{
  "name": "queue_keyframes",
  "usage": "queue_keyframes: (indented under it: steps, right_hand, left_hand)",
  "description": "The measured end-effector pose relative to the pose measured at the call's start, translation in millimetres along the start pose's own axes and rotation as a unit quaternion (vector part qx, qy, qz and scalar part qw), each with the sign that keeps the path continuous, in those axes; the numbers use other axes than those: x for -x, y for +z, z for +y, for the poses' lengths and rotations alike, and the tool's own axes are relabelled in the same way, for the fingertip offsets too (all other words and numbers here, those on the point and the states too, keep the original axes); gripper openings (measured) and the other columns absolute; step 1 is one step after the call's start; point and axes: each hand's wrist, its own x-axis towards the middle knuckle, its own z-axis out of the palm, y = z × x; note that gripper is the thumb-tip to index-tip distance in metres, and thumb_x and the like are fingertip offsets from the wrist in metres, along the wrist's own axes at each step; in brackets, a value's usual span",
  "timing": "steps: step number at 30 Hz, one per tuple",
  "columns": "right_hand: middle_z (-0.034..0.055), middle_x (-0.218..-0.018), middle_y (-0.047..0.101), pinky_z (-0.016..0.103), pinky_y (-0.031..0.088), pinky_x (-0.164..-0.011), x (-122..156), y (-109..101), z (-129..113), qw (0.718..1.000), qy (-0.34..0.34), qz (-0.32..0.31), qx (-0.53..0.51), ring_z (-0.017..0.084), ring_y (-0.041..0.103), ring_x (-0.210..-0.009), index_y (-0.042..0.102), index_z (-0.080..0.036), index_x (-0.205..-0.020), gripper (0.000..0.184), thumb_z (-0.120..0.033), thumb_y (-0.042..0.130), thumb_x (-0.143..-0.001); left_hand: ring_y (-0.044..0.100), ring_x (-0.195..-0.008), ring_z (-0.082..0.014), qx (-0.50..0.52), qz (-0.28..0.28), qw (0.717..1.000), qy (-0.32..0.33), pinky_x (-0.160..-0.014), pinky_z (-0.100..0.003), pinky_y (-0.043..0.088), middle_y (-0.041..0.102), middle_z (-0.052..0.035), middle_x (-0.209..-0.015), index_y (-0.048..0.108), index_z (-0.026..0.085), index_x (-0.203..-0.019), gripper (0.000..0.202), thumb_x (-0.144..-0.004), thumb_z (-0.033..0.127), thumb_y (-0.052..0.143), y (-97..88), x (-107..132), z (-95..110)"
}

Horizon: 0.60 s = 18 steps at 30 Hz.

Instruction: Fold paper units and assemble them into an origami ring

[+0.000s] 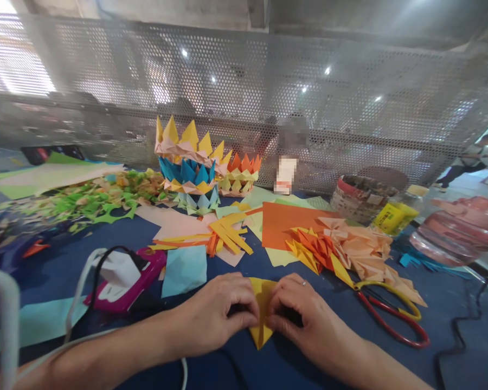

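Observation:
A small folded yellow paper (262, 303) with a pointed lower end lies between my two hands over the blue tabletop. My left hand (223, 309) pinches its left edge between thumb and fingers. On the opposite edge, the thumb and fingers of my right hand (303, 309) are closed on the same paper; a ring is on one finger. Just beyond, a light blue paper square (185, 271) lies near my left hand. Orange and yellow folded paper points (317, 252) lie past my right hand, beside a pile of peach folded pieces (361, 246).
Paper crowns (193, 149) stand at the back before a perforated metal screen (228, 70). Green paper scraps (126, 189) and a purple power strip (134, 281) with cables lie left. Scissors (394, 314), a yellow-labelled bottle (398, 214) and a pink jug (459, 230) are right.

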Motion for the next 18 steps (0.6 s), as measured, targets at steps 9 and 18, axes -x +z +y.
queue_keyframes:
  steps: [9, 18]
  right_hand:
    - [-0.0012, -0.075, 0.056, 0.03, 0.04, -0.072, 0.1, 6.6, -1.5, 0.999, -0.011, 0.033, 0.009, 0.015, 0.051, -0.078, 0.054, -0.019, -0.07, 0.014, -0.014, 0.063, -0.08]
    - [-0.0005, -0.076, 0.058, 0.03, 0.041, -0.072, -1.9, 8.5, -4.4, 0.998, -0.006, 0.04, 0.043, 0.017, 0.051, -0.079, 0.053, -0.018, -0.068, 0.017, -0.01, 0.066, -0.075]
  left_hand:
    - [0.054, -0.076, -0.0144, -0.03, 0.024, 0.999, 0.001, -0.073, -0.027, 0.039, 0.06, 0.0014, -0.075, 0.06, 0.018, -0.075, 0.009, -0.082, 0.013, 0.058, 7.5, 1.5, 1.9]
    - [0.051, -0.075, -0.0138, -0.032, 0.034, 0.999, -0.004, -0.072, -0.027, 0.037, 0.058, 0.0022, -0.074, 0.056, 0.017, -0.073, 0.01, -0.08, 0.01, 0.057, 11.6, 2.6, -0.3]
